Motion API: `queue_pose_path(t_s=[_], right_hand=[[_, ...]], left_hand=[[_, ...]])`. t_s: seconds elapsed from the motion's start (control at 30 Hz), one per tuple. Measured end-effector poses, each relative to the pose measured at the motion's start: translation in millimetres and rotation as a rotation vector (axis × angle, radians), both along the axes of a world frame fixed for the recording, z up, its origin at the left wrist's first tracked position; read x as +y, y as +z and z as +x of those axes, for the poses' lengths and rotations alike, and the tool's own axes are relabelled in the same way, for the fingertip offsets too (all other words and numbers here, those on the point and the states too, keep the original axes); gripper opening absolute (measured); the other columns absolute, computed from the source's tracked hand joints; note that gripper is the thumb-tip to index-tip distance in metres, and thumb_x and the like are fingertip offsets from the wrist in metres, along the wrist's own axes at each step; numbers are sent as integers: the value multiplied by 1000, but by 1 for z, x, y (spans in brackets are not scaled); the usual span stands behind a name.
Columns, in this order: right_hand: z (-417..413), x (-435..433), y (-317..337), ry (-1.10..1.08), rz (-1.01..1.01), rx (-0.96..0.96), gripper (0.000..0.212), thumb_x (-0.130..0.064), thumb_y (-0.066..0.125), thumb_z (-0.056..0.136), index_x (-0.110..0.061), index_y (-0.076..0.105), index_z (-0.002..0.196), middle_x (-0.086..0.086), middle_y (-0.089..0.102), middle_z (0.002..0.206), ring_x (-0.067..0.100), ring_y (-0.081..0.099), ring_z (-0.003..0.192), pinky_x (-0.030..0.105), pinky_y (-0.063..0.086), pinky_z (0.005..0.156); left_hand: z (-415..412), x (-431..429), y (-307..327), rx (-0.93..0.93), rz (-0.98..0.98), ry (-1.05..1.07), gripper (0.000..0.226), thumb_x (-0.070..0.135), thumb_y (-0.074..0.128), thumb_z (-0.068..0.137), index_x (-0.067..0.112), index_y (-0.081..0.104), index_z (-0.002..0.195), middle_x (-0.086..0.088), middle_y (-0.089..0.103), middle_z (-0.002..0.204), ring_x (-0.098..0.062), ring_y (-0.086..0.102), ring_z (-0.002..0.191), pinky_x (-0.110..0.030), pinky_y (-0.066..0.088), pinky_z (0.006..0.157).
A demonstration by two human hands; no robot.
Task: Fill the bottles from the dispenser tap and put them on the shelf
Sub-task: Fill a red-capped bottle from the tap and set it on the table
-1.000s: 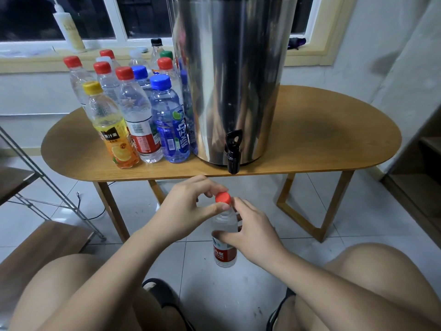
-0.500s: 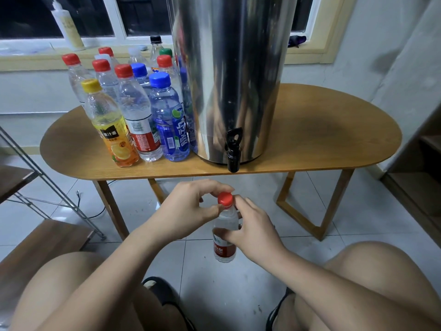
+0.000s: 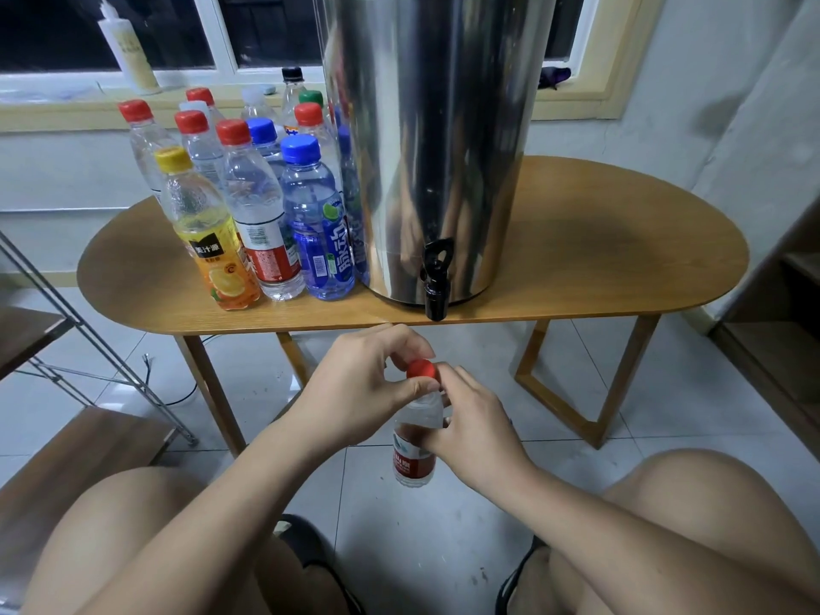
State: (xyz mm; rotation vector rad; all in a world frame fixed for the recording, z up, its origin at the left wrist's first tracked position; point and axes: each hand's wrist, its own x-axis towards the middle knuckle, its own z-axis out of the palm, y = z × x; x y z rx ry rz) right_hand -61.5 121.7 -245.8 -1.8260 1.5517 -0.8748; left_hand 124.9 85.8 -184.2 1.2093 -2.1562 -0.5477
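A small clear bottle with a red label hangs upright below the table's front edge, between my knees. My right hand grips its neck and shoulder. My left hand pinches its red cap with thumb and fingers. The steel dispenser stands on the wooden table, its black tap overhanging the front edge just above the bottle. Several capped bottles stand in a cluster left of the dispenser.
A metal-framed shelf with wooden boards stands at the left. Another wooden shelf unit is at the right edge. A pump bottle sits on the window sill. My knees fill the bottom of the view above the tiled floor.
The bottle has risen a little toward the tap while both hands keep their hold. My left fingers have shifted around the red cap.
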Motion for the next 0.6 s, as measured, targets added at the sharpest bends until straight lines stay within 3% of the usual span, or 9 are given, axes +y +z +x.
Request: queue_pose_path(t_s=[0.13,0.3,0.37,0.43,0.5,0.6], right_hand=[[-1,-2,-2,-4,-21,-33,50,-45,89,81,-44,56,119,-19,61,111,8,64,109,40,63,87],[-4,-5,-1,-5,-16,-26,48,-45,87,82,-44,57,119,-17,61,111,10,63,109,41,64,88],[-4,-6,-1,0,-19,-10,46,-46,87,81,-44,56,115,-17,60,109,9,63,106,41,63,86],[-3,-7,-2,6,-24,31,45,-50,87,81,-43,53,110,-17,58,107,10,63,102,41,63,84],[-2,-7,-3,10,-25,63,43,-52,85,81,-43,51,106,-17,57,106,10,63,99,41,63,83],[0,-5,-3,10,-31,74,43,-52,85,82,-43,52,108,-17,58,107,9,62,100,39,62,82]], left_hand=[[1,2,3,-39,2,-42,23,27,86,93,37,71,108,21,72,103,-3,66,103,-29,56,87],[3,0,3,-74,-10,-95,31,18,79,99,37,65,119,23,72,112,-1,66,111,-26,57,91],[5,-2,2,-63,-10,-88,40,28,82,96,39,61,129,24,74,113,0,67,114,-23,54,91],[6,-3,1,-80,2,-53,49,51,83,89,42,61,131,22,74,108,-1,67,109,-25,55,88],[6,-4,-1,-118,-47,-5,49,69,77,82,38,69,119,19,71,101,-4,66,99,-30,58,81],[2,-5,-1,-122,-99,14,37,65,78,82,32,75,98,17,68,93,-4,62,90,-31,56,75]])
